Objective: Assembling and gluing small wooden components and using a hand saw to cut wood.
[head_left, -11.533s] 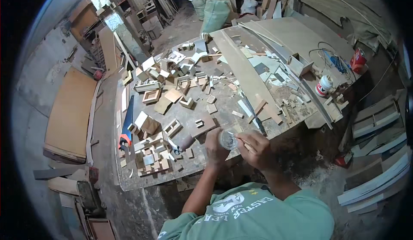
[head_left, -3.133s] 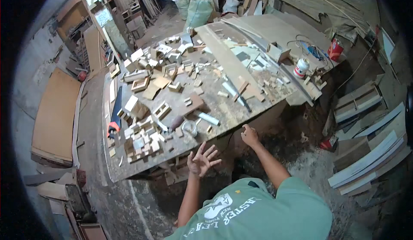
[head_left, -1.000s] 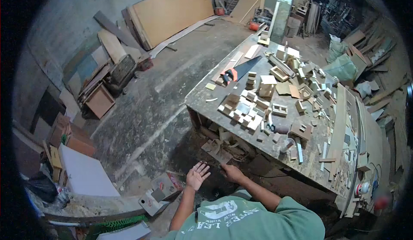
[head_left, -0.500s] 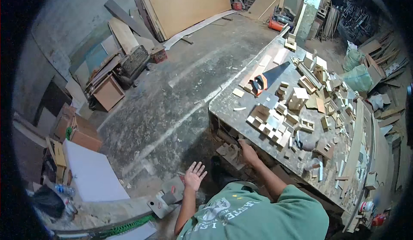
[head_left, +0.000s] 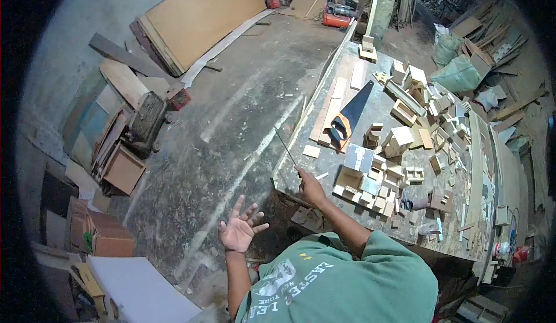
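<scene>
My right hand (head_left: 310, 186) is closed on a thin dark rod (head_left: 285, 146), held slanting up and away over the near left corner of the worktable (head_left: 285, 177). My left hand (head_left: 240, 229) hangs over the floor, palm up, fingers apart and holding nothing. On the table a handsaw (head_left: 357, 110) with an orange and black handle lies on pale boards, close to small wooden box shapes (head_left: 398, 140) and stacked blocks (head_left: 354, 184). Scissors or a similar dark-looped tool (head_left: 409, 205) lie farther right among the offcuts.
Large sheets (head_left: 202, 22) lean on the left wall, with piled boards and a wooden box (head_left: 123, 169) nearer. A red compressor (head_left: 336, 19) stands at the back. Sacks (head_left: 457, 77) and scrap wood are at the back right. A white panel (head_left: 139, 288) lies at lower left.
The view has turned left from the table's front toward the open floor. My hands, earlier on a clear jar, moved left; my right hand has risen at the table corner, now holding the rod.
</scene>
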A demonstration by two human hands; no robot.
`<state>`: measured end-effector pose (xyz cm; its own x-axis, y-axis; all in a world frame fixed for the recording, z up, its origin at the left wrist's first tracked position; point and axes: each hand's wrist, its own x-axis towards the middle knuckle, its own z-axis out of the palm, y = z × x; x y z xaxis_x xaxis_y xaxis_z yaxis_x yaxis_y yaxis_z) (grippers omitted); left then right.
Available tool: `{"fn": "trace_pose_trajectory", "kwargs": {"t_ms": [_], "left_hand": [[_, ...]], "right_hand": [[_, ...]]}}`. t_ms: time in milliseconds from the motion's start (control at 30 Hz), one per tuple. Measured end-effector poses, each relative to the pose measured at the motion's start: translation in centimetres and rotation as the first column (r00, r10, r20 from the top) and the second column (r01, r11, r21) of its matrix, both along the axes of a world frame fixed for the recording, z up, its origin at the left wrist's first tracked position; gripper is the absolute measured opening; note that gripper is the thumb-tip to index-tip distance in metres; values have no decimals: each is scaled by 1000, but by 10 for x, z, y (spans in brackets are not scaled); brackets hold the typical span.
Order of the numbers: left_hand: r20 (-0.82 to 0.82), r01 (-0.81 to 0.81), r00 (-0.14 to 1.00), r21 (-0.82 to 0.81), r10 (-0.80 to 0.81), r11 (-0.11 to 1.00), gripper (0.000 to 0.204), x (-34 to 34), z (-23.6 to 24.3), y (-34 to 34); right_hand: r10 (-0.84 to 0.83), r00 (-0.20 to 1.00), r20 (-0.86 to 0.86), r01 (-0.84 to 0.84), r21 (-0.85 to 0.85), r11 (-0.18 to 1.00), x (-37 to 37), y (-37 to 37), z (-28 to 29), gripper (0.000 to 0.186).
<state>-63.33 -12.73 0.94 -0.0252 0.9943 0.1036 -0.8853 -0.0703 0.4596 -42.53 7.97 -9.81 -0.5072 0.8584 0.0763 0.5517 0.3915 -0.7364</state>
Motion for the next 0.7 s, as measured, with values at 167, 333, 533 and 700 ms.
{"fn": "trace_pose_trajectory", "kwargs": {"t_ms": [167,333,533,700], "left_hand": [[-9,112,994,-19,-112,994,100,-35,-5,74],[70,199,979,-144,-191,969,96,-81,-43,112],[91,300,954,-202,-287,932,91,-171,-68,143],[70,299,954,-245,-290,922,88,-298,-87,135]], "right_hand": [[-107,991,74,111,-54,992,-24,20,-16,60],[-267,957,113,276,-80,958,-59,13,-11,50],[-342,929,145,354,-70,933,-126,28,-24,43],[-353,914,200,381,-121,917,-222,49,-21,37]]}}
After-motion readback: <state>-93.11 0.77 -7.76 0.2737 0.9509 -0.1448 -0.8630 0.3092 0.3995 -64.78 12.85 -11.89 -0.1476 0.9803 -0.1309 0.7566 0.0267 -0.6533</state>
